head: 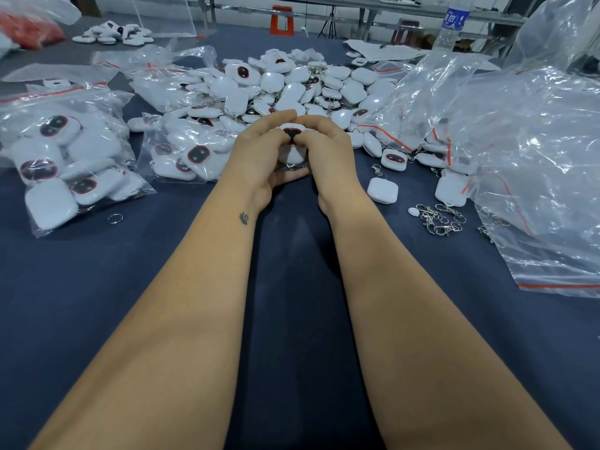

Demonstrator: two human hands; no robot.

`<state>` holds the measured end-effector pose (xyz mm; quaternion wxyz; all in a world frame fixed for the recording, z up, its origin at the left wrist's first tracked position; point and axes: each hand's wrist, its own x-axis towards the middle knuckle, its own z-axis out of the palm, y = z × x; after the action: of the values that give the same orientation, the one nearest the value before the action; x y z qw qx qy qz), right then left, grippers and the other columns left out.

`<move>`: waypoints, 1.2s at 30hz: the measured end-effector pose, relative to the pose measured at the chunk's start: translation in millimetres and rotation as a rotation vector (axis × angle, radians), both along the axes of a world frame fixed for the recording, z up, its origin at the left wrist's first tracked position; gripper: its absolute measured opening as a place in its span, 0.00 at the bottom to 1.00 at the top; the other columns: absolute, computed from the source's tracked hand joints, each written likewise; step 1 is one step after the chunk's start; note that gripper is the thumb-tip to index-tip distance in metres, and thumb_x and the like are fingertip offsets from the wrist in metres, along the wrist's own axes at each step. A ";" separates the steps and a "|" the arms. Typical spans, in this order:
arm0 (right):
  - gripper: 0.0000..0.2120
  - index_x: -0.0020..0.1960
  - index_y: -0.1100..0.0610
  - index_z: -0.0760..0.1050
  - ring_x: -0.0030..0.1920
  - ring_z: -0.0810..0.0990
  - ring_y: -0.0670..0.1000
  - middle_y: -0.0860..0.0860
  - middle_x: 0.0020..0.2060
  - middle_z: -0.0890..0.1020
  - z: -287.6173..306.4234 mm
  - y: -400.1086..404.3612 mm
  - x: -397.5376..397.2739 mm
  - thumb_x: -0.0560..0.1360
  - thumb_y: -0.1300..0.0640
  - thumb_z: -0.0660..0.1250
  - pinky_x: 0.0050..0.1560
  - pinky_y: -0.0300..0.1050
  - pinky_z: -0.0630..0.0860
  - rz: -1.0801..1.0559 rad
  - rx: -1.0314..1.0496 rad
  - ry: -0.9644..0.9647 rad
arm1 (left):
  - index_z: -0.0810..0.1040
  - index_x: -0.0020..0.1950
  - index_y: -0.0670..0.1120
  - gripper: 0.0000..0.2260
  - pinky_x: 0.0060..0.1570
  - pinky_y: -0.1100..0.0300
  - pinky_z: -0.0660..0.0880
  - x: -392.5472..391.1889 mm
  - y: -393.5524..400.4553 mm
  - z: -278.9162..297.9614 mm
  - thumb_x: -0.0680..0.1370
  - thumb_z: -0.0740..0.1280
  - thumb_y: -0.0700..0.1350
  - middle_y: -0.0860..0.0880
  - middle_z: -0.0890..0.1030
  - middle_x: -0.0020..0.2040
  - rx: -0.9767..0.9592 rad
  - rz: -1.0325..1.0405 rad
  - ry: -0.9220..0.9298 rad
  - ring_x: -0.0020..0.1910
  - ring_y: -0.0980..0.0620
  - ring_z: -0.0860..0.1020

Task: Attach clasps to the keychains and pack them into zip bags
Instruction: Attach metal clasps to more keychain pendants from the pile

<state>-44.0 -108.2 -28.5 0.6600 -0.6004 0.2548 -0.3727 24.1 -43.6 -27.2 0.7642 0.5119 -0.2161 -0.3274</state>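
Item held: one white keychain, dark oval face with red rim turned up toward you, raised just above the worktop in front of the loose pile.

Left hand: your fingers are curled round the keychain's left side and far edge, thumb pressed against its face. The lower fingers reach under the piece; a small metal clasp part shows there, its exact attachment too small to tell.

Right hand: fingers curled tight over the keychain's right side, thumb tip pinching at the dark face, touching your left thumb.

Beyond your hands: heap of loose keychains, white, some face up, several with chains showing.

To your left: filled zip bag with red seal strip, lying flat; a second filled zip bag just beside your left hand. A single split ring lies near the first bag's lower edge.

To your right: one keychain lying back up with clasp fitted; another face up behind it. A cluster of loose metal clasps lies near the empty zip bags, which are piled crumpled at the right edge.

Far edge: water bottle, upright; small group of keychains at far left.
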 end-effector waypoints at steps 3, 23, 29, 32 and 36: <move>0.11 0.42 0.52 0.80 0.41 0.81 0.50 0.60 0.51 0.83 -1.2 -0.3 0.8 0.73 0.67 0.64 0.33 0.39 0.76 0.002 -0.001 0.003 | 0.80 0.52 0.48 0.11 0.36 0.55 0.81 -2.0 -0.3 0.2 0.79 0.63 0.34 0.52 0.85 0.36 0.008 0.023 -0.009 0.35 0.53 0.83; 0.06 0.49 0.60 0.73 0.35 0.77 0.44 0.51 0.38 0.77 4.0 -9.5 1.8 0.77 0.67 0.59 0.38 0.34 0.72 -0.327 0.226 -0.247 | 0.72 0.70 0.55 0.24 0.61 0.56 0.72 -31.2 -5.2 1.7 0.77 0.56 0.38 0.53 0.78 0.65 0.344 0.213 -1.004 0.63 0.53 0.74; 0.02 0.50 0.58 0.69 0.27 0.73 0.49 0.56 0.37 0.76 3.6 -12.9 -0.9 0.78 0.63 0.62 0.26 0.38 0.68 -0.323 0.325 -0.201 | 0.73 0.65 0.46 0.18 0.44 0.54 0.63 -18.8 1.5 0.0 0.75 0.62 0.38 0.43 0.71 0.64 0.890 0.458 -1.309 0.64 0.41 0.67; 0.04 0.48 0.57 0.69 0.27 0.75 0.50 0.55 0.36 0.77 4.2 -11.4 1.6 0.78 0.64 0.62 0.28 0.38 0.72 -0.235 0.315 -0.189 | 0.73 0.65 0.44 0.17 0.44 0.53 0.65 -16.7 2.7 -4.6 0.76 0.63 0.39 0.41 0.73 0.63 1.026 0.321 -1.287 0.62 0.39 0.72; 0.06 0.47 0.58 0.71 0.31 0.77 0.52 0.57 0.39 0.77 4.7 -7.7 3.5 0.79 0.67 0.61 0.33 0.40 0.76 -0.050 0.403 -0.281 | 0.74 0.57 0.42 0.11 0.40 0.55 0.62 -14.7 0.4 -7.2 0.75 0.63 0.38 0.39 0.74 0.58 0.847 0.369 -1.228 0.53 0.39 0.74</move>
<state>-40.4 -115.9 -23.8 0.7860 -0.3926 0.2446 -0.4103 9.4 -43.3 -34.4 0.2880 0.8786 -0.3691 0.0938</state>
